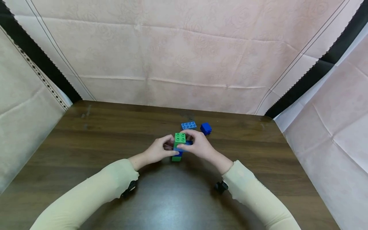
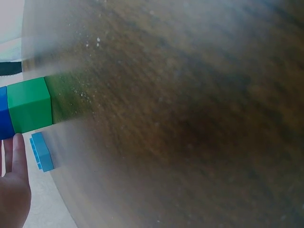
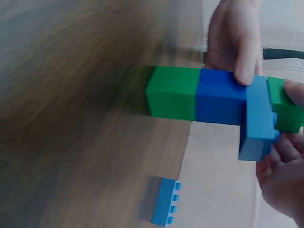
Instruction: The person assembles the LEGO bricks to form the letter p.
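A stack of toy building bricks stands on the table between the two hands. Its lowest green brick (image 3: 173, 92) carries a dark blue brick (image 3: 221, 97). Above that lies a longer light blue brick (image 3: 259, 118), sticking out toward the right side, topped by another green brick (image 1: 180, 138). The left hand (image 1: 156, 150) holds the stack around the dark blue brick, its thumb near the seam with the light blue one. From the other side, the right hand (image 1: 202, 147) pinches the top green brick between thumb and fingers. Fingers partly hide the stack's far side.
Behind the stack lies a loose light blue brick (image 1: 188, 125) with studs up. To its right sits a separate dark blue brick (image 1: 205, 128). Pale cloth (image 1: 184, 64) hangs beyond the back edge of the brown wooden table (image 1: 115, 127).
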Motion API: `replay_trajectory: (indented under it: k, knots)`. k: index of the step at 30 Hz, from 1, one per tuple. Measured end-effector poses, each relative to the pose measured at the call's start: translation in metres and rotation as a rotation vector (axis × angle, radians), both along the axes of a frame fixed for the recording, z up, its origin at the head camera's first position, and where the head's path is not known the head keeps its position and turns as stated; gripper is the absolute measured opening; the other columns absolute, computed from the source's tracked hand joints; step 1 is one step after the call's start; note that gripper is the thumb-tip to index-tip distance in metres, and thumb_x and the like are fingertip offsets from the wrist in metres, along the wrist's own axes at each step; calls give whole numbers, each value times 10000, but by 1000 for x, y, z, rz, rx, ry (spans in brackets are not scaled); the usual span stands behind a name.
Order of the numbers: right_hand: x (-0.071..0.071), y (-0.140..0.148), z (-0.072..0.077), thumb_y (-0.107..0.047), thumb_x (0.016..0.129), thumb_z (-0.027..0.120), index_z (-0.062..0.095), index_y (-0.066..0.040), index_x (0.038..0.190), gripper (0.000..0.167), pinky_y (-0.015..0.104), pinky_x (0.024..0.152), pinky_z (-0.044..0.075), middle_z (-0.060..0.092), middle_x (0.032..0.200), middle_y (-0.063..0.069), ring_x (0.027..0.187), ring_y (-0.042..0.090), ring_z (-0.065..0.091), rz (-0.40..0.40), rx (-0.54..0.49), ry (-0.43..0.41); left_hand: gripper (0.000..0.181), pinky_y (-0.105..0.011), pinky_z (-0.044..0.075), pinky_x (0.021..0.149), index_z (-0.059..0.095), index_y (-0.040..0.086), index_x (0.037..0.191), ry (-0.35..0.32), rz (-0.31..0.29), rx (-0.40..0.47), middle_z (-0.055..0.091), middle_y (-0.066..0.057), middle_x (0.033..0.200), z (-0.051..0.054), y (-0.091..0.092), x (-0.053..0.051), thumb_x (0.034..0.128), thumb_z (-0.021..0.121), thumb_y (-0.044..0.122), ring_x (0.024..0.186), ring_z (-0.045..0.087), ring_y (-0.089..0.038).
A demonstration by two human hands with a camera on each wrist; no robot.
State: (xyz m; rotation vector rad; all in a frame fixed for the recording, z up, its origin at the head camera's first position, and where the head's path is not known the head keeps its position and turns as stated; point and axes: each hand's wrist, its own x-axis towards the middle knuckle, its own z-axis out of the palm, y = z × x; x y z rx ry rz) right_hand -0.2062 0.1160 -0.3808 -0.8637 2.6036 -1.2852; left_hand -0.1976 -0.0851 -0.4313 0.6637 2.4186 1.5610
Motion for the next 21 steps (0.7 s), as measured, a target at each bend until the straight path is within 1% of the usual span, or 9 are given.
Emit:
replay_trajectory:
  k: [3,6,10,13,18,21]
  knots:
    - [0,0,1,-226,819,725,583,-116,1165,390,251,627,461,613,942,57,830,229,518,13,-2,-15,257,-332,538,858,520,110,1002,5,-4,6,641,-90,1031,-1,0,0,840,702,193,960,635,-189]
    - [0,-2,2,-223,814,729,580,-124,1171,399,260,652,477,613,976,52,850,247,529,26,-44,-13,259,-323,539,851,520,110,1003,11,-7,14,641,-89,1029,-1,0,0,841,702,199,959,636,-187]
    - [1,-5,3,-217,821,723,614,-115,1136,348,267,687,500,634,1030,60,844,207,551,20,-83,18,250,-317,541,846,521,104,1001,24,-17,22,643,-93,1026,-2,0,0,843,698,181,961,640,-191]
    - [0,-6,4,-212,822,721,637,-97,1110,320,267,689,491,646,1022,57,828,193,542,13,-72,39,242,-323,541,848,520,96,998,28,-21,27,643,-102,1027,-2,0,0,845,695,164,963,642,-201]
    - [-2,-8,6,-220,813,730,648,-86,1097,324,269,654,449,646,978,45,805,250,514,24,-43,51,239,-321,542,842,511,91,975,26,-20,35,640,-99,1010,-1,-1,0,841,698,153,951,643,-192]
    - [-3,-9,5,-226,809,733,650,-101,1089,318,290,654,440,645,966,38,797,254,503,26,-37,52,239,-325,543,838,507,80,967,29,-19,40,638,-102,999,0,-1,1,842,697,152,942,642,-187]
